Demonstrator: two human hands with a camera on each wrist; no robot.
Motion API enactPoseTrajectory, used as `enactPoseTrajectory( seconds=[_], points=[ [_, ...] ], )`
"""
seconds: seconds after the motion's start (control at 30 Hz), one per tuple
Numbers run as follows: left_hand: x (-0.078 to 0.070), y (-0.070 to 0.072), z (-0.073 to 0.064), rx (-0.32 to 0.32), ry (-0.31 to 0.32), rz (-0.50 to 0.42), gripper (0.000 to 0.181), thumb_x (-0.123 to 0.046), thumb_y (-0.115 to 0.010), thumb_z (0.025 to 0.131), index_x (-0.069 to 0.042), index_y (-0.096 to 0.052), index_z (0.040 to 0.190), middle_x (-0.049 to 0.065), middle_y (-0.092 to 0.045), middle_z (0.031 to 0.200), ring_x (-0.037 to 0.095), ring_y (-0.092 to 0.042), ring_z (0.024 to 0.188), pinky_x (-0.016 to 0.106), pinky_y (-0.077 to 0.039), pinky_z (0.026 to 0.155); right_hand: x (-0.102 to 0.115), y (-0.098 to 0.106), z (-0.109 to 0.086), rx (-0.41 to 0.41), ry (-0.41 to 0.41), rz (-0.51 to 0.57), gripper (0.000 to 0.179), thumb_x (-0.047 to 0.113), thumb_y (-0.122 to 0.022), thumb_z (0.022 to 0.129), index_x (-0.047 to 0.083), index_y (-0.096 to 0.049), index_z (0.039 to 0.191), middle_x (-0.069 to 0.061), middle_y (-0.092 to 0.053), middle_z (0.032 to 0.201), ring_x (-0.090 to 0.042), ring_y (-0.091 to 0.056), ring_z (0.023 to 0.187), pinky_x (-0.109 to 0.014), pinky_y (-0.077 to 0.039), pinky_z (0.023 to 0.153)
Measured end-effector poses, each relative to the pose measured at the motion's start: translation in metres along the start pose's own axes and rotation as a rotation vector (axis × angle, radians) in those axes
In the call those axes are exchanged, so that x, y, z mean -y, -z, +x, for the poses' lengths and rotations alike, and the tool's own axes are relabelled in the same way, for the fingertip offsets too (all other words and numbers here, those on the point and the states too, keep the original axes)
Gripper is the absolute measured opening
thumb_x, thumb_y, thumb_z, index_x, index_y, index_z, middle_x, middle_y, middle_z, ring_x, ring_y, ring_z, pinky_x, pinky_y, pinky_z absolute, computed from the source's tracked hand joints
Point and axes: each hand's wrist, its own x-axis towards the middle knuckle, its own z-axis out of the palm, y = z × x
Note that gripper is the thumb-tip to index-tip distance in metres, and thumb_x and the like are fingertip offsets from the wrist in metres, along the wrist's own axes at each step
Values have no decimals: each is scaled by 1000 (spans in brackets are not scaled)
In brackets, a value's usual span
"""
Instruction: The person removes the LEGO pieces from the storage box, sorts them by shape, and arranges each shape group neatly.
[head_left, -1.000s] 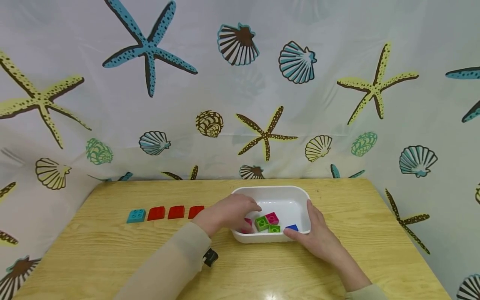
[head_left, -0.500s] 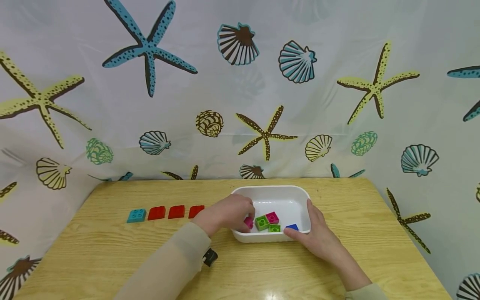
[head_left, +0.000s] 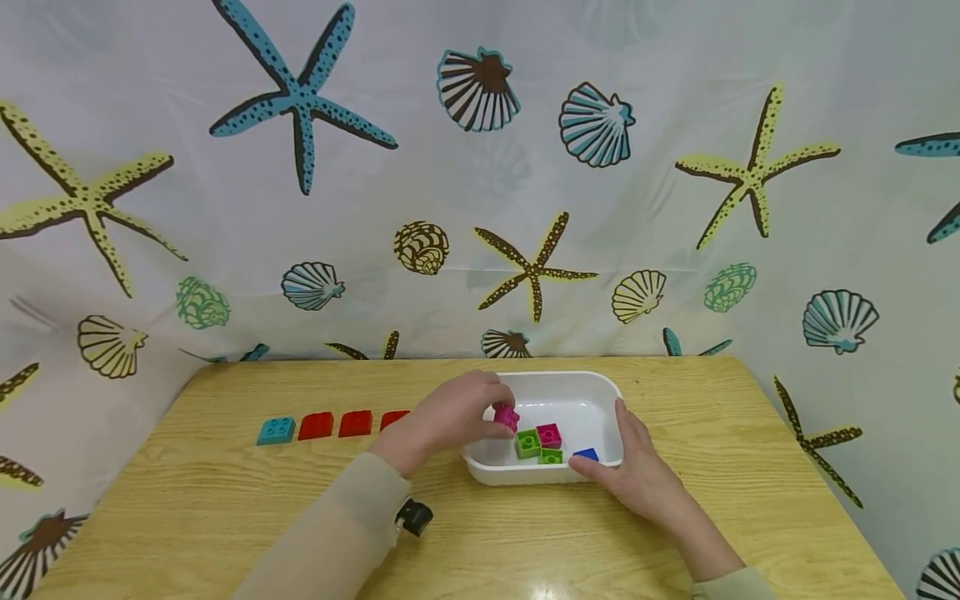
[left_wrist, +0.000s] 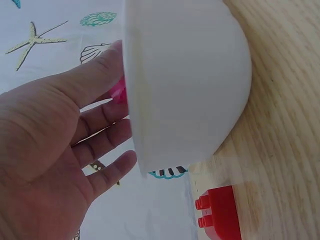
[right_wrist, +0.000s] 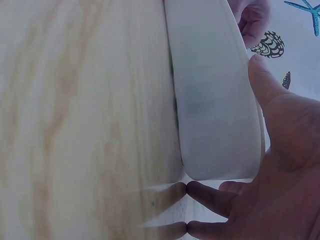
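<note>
My left hand point(head_left: 457, 412) pinches a magenta toy building brick point(head_left: 506, 417) between thumb and fingers, over the left side of a white plastic tub point(head_left: 592, 385). In the left wrist view the tub wall point(left_wrist: 185, 85) hides most of that magenta brick point(left_wrist: 119, 91). My right hand point(head_left: 641, 471) holds the tub's front right corner, thumb on the front rim and fingers along the right side. Inside the tub lie another magenta brick point(head_left: 549, 435), two green bricks, the larger one point(head_left: 528, 444) beside it, and a blue brick point(head_left: 586, 454) near the right thumb.
Left of the tub, a turquoise brick point(head_left: 277, 430) and three red bricks, the leftmost red brick point(head_left: 316, 425) among them, stand in a row on the wooden table point(head_left: 187, 500). A curtain point(head_left: 420, 317) printed with shells and starfish hangs behind the table.
My left hand has closed on the magenta brick low in the tub and lifted it up and slightly back. The right hand has stayed at the tub's corner.
</note>
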Motion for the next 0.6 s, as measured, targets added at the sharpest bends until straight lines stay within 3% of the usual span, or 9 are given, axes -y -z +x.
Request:
enactPoseTrajectory(
  seconds=[0.2, 0.33, 0.6],
  points=[
    [4, 9, -11, -114, 28, -74, 34, -31, -92, 94, -15, -81, 122, -4, -75, 109, 27, -68, 111, 40, -57, 99, 1, 1, -1, -1, 3, 5, 126, 66, -76, 98, 5, 2, 177, -30, -9, 179, -58, -39, 153, -76, -38, 117],
    [7, 14, -22, -195, 60, -112, 32, -30, -92, 93, -17, -81, 119, -6, -76, 111, 25, -70, 113, 41, -58, 103, 1, 1, -1, 1, 6, 5, 125, 65, -76, 98, 5, 2, 176, -30, -9, 179, -57, -40, 152, -75, -38, 118],
    [16, 21, -49, -314, 118, -87, 39, -28, -91, 94, -18, -78, 128, 0, -75, 127, 25, -70, 120, 48, -60, 104, 0, 0, 0, 6, 6, 4, 126, 65, -76, 98, 5, 2, 176, -30, -9, 179, -57, -39, 153, -76, -37, 119]
  ],
)
